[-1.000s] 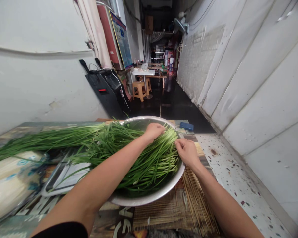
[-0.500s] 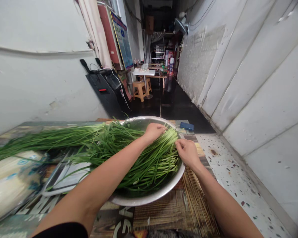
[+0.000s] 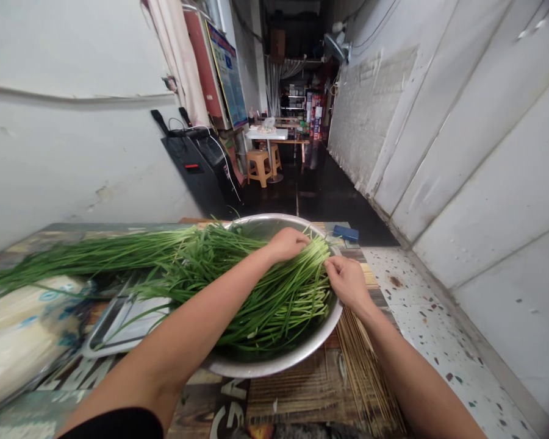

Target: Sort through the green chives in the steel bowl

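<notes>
A wide metal basin (image 3: 274, 367) holds a heap of garlic chives (image 3: 274, 305), their pale stem ends to the right and green leaves to the left. Over the basin, my left hand (image 3: 289, 244) curls closed on the chives near their stem ends. At the basin's right rim my right hand (image 3: 348, 279) is pinched closed against the tips of the same stems. What exactly lies between its fingertips is too small to make out. More long chives (image 3: 96, 253) stretch across the table to the left.
Thin bamboo skewers (image 3: 366, 372) lie right of the basin, and a small blue case (image 3: 346, 233) sits behind it. Left are a white tray (image 3: 100, 347) and a plastic-wrapped pale package (image 3: 22, 341). A white wall (image 3: 476, 152) stands on the right.
Both hands stay at the stem ends with hardly any movement. The whole view has shifted very slightly.
</notes>
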Demonstrator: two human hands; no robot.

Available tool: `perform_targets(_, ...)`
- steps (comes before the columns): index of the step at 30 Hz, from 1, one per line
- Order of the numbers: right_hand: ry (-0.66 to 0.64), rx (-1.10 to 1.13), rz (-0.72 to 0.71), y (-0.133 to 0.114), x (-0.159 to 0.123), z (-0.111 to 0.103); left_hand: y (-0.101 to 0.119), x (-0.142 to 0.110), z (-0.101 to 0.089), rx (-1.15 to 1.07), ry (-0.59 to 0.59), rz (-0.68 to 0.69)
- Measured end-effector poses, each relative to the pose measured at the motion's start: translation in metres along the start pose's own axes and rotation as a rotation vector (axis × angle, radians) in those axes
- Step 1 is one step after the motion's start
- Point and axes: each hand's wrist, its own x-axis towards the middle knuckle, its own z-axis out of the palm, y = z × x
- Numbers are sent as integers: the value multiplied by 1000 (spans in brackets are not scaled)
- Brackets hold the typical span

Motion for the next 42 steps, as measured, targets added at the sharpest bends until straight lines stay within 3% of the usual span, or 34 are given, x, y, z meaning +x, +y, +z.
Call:
perform_targets(4,-5,15,7,0,0,0,3,1,-1,-65,87,-126)
perform_targets(7,-9,29,8,0,0,0,5,2,7,-180,177,-183)
perform_targets(12,-2,36,8,-1,0,-1,2,4,22,-381,229,-302)
perform_targets(16,-4,34,10,-1,0,0,1,6,26,-420,262,-320)
perform_targets(22,-2,37,10,-1,0,0,4,10,20,-209,289,-245)
perform_targets(29,-14,40,7,-1,0,-1,-4,15,22,-378,283,-371)
perform_targets(35,-11,43,-5,-1,0,-1,-10,19,21,-368,287,-339)
perform_targets(37,-8,48,-4,-1,-1,-1,-13,18,15,-364,242,-339)
perform_targets(42,-7,41,-2,-1,-1,-2,-23,7,-8,-411,-102,-301)
